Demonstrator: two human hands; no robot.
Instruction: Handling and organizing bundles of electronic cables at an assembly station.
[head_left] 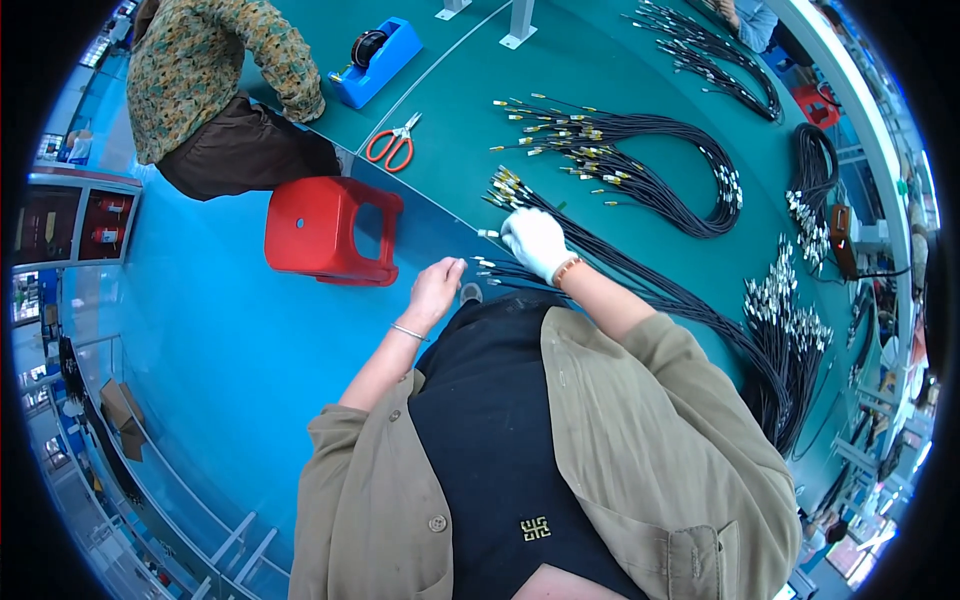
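Note:
My right hand [537, 243], in a white glove, is closed at the table's edge, with a small white connector [488, 233] sticking out at its fingertips. Bare, my left hand [436, 290] is held just off the edge, thumb and finger pinched together; what lies between them is too small to make out. Between the hands, several black cables [515, 272] with white-tipped ends reach past the edge. A long bundle of black cables [640, 275] runs under my right forearm, its yellow and white ends [508, 187] beyond the glove.
A looped cable bundle [725, 190] lies farther right on the green table [460, 110], with more cable piles [790, 315] beyond. Orange-handled scissors [392, 147] and a blue tape dispenser [378, 62] lie at the far left. A red stool [315, 230] stands beside a seated person [215, 90].

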